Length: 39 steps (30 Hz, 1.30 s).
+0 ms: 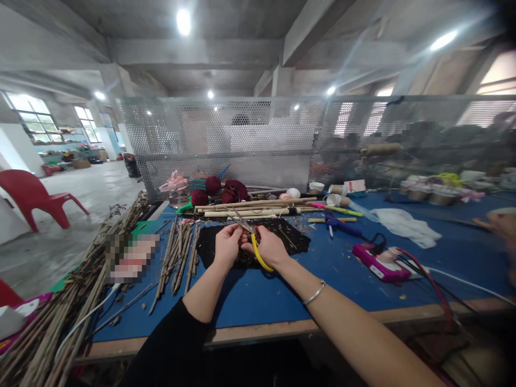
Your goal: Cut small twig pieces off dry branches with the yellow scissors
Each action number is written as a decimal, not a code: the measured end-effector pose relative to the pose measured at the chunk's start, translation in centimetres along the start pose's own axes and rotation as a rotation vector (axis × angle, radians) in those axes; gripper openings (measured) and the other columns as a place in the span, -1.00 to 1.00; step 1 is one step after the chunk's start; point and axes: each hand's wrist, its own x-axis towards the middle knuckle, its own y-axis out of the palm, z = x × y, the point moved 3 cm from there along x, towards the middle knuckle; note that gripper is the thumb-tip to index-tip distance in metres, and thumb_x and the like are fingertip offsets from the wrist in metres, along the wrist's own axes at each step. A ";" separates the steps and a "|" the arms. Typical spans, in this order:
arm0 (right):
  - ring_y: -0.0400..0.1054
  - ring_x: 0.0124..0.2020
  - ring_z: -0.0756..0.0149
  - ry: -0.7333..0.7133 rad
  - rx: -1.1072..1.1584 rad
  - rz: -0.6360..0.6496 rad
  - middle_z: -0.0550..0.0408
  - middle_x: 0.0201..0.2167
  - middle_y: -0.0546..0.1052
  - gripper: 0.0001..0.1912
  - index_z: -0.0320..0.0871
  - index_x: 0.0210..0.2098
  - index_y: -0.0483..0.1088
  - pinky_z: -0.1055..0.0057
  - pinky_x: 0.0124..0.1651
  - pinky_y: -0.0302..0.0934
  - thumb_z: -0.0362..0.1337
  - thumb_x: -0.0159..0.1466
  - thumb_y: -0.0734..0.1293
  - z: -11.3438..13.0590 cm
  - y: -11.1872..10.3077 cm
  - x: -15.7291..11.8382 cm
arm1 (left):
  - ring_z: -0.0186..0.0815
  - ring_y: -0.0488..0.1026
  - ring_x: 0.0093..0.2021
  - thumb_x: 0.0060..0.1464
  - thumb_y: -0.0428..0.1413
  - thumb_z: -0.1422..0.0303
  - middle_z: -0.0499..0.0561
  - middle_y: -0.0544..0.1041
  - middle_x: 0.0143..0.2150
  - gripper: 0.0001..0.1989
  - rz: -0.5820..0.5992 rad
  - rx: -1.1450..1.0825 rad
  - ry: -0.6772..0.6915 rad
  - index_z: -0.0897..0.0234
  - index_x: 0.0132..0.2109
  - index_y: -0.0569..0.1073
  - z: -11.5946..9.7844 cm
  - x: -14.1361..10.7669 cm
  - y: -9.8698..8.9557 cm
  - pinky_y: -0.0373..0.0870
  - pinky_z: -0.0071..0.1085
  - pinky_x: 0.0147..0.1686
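Note:
My right hand (269, 247) is closed on scissors with yellow handles (260, 255), whose metal blades point up and left. Close beside the blades, my left hand (228, 244) has its fingers pinched together; what they hold is too small to make out. Both hands are over a black cloth (296, 236) strewn with small plant scraps. Cut brown twigs (177, 258) lie to the left of the cloth, on the blue table mat (250, 306).
Long twigs (76, 301) pile up at the left edge. Dark red yarn balls (213, 185) and pale sticks (250, 212) lie behind the cloth. To the right are a blue glue gun (342, 226), a magenta power strip (381, 263) with cables, and another person's blurred hand (500, 226).

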 end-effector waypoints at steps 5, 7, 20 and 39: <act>0.38 -0.32 0.18 0.041 -0.006 0.040 0.01 -0.38 0.47 -0.44 -0.15 -0.26 0.23 0.45 -0.39 0.02 0.19 -0.02 0.26 -0.1 0.0 0.1 | -0.50 0.32 -0.57 -0.19 0.17 0.27 -0.03 0.43 -0.53 -0.75 -0.020 0.017 0.004 0.43 -0.43 0.43 0.2 0.2 -0.4 0.31 -0.55 -0.55; 0.38 -0.33 0.19 0.043 -0.010 0.043 0.00 -0.39 0.48 -0.43 -0.15 -0.26 0.24 0.45 -0.40 0.02 0.21 -0.01 0.23 -0.2 0.1 0.1 | -0.50 0.32 -0.57 -0.19 0.17 0.28 -0.02 0.43 -0.53 -0.76 -0.018 0.004 0.005 0.42 -0.44 0.42 0.5 0.4 -0.5 0.31 -0.55 -0.54; 0.38 -0.33 0.20 0.053 -0.027 0.065 -0.03 -0.36 0.48 -0.42 -0.14 -0.27 0.27 0.45 -0.40 0.04 0.24 0.01 0.17 -0.7 0.2 0.2 | -0.52 0.33 -0.59 -0.22 0.20 0.32 -0.02 0.44 -0.52 -0.76 -0.039 -0.041 -0.069 0.42 -0.38 0.43 0.6 0.7 -0.8 0.31 -0.57 -0.57; 0.32 -0.22 0.17 -0.067 -0.056 -0.093 -0.05 -0.29 0.42 -0.42 -0.17 -0.25 0.23 0.38 -0.24 0.06 0.17 -0.05 0.28 -0.3 0.0 0.1 | -0.49 0.35 -0.56 -0.30 0.21 0.36 0.01 0.49 -0.48 -0.76 -0.099 0.045 -0.008 0.41 -0.39 0.48 0.2 0.7 -1.0 0.24 -0.59 -0.56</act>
